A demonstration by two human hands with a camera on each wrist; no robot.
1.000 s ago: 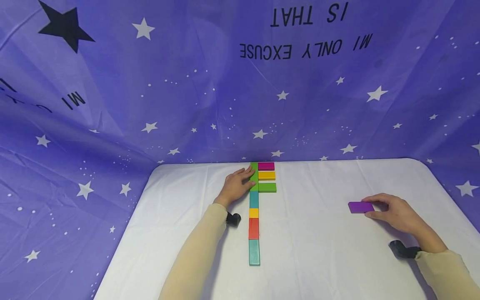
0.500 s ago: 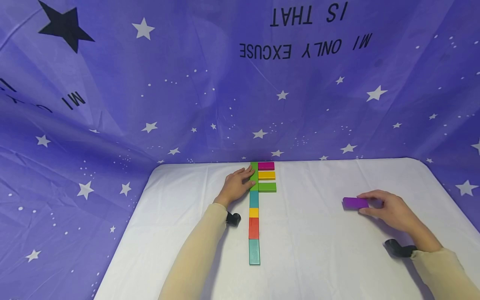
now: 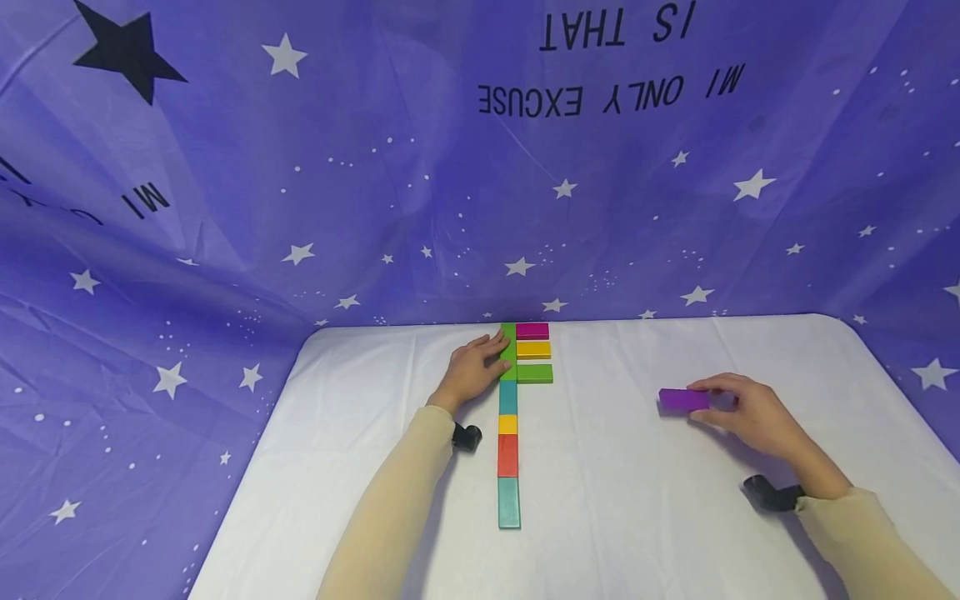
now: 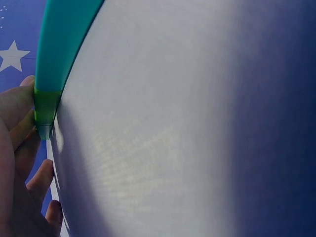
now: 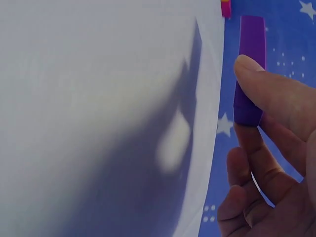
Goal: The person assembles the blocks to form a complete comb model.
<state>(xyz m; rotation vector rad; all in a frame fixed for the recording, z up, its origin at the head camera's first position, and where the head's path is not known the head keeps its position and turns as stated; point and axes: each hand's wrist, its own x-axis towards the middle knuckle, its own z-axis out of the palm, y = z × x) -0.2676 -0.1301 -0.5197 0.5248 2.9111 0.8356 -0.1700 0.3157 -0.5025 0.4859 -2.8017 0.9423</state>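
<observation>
My right hand [image 3: 761,417] pinches one end of a purple block [image 3: 678,400] between thumb and fingers, well to the right of the block row. The right wrist view shows the thumb across the face of this block [image 5: 252,44]. My left hand [image 3: 470,375] rests its fingertips and thumb against the left side of a green block [image 3: 509,354] at the far end of a straight row. In the left wrist view the green piece [image 4: 47,106] shows beside the thumb, with the other fingers loosely extended below.
Teal [image 3: 507,397], yellow [image 3: 507,424], red [image 3: 507,455] and pale teal [image 3: 508,502] blocks continue the row towards me. Magenta [image 3: 532,332], yellow [image 3: 533,350] and green [image 3: 535,373] blocks lie crosswise along its right side. Starry purple cloth [image 3: 630,208] hangs behind the white table [image 3: 600,500].
My right hand has moved left and slightly farther away with the purple block, which now appears tilted. The left hand stays at the green block.
</observation>
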